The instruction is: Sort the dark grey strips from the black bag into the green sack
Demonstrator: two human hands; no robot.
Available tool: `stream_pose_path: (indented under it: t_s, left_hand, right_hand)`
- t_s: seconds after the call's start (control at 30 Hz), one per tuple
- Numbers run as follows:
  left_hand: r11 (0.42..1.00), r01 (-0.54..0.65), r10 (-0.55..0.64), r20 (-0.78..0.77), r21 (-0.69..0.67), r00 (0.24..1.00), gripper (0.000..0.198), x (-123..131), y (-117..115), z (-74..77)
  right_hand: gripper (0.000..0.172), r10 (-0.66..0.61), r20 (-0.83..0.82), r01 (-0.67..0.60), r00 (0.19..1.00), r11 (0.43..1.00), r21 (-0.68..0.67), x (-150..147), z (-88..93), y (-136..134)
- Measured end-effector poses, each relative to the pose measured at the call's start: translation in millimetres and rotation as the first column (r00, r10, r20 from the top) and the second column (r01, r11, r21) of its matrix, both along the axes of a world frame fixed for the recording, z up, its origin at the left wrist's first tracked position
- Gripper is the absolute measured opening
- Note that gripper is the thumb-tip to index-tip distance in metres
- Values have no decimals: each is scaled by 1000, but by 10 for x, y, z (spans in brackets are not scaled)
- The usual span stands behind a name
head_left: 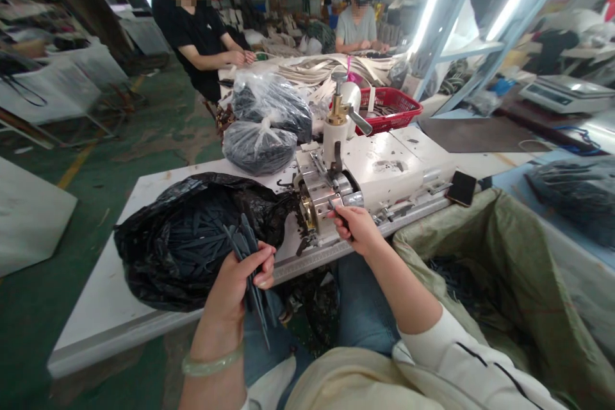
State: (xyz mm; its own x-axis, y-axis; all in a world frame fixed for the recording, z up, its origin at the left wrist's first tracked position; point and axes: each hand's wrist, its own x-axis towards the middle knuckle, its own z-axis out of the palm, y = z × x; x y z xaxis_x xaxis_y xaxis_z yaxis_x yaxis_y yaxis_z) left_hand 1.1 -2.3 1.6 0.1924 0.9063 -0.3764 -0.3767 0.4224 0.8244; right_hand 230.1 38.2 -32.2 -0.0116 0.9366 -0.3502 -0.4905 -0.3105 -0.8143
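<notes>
My left hand (pixel 240 278) is closed round a bundle of dark narrow strips (pixel 250 250), held just in front of the table edge. My right hand (pixel 355 227) pinches one dark strip (pixel 336 210) and holds it against the brass wheel of a white bench machine (pixel 384 173). An open black plastic bag (pixel 192 237) full of the same dark strips lies on the white table (pixel 106 307) to the left of the machine.
Two tied clear bags of dark pieces (pixel 264 128) and a red basket (pixel 394 109) stand behind the machine. A green sack (pixel 504 256) gapes at my right, a black phone (pixel 462 188) lies near it. Two people work at a far table.
</notes>
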Motion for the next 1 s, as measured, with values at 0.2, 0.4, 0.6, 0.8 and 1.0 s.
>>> stream_pose_path:
  t_s: [0.2, 0.4, 0.6, 0.8, 1.0]
  left_hand:
    - [1000, 26, -26, -10, -7, 1000, 19, 34, 17, -5]
    - [1000, 2, -2, -18, 2, 1000, 18, 15, 25, -8]
    - [1000, 12, -12, -7, 11, 1000, 17, -12, 25, -38]
    - [999, 42, -42, 23, -4, 999, 20, -18, 42, -44]
    - [991, 134, -135, 43, 17, 990, 18, 108, 85, -99]
  right_hand:
    - [24, -39, 13, 40, 999, 998, -41, 105, 81, 210]
    - [21, -159, 26, 161, 987, 984, -74, 70, 81, 266]
    - [26, -355, 63, 356, 933, 935, -4, 216, 42, 174]
    - [40, -575, 687, 620, 444, 751, 227, 1281, -284, -670]
    - [53, -360, 928, 368, -97, 853, 369, 1617, -282, -1130]
